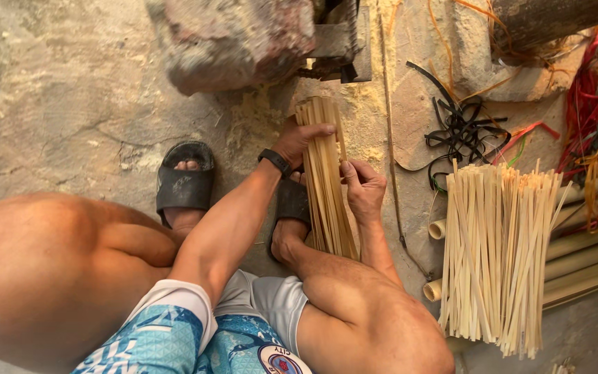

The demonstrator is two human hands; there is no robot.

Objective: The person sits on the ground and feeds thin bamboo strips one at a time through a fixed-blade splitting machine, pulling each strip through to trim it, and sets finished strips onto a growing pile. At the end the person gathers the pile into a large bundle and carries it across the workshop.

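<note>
Strip bundle (327, 187) between stone (233, 38), pile (496, 256).

Warm, soft daylight lay evenly over the scene, casting faint shadows. The near left knee (43, 270) looked bright and slightly blurred. The stone block (237, 38) at the far edge was soft, and edges bowed from wide-lens distortion.

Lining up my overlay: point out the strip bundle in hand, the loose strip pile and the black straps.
strip bundle (327, 201), head view, middle of the held strips.
strip pile (496, 256), head view, centre of the pile.
black straps (459, 131), head view, middle of the tangle.
</note>
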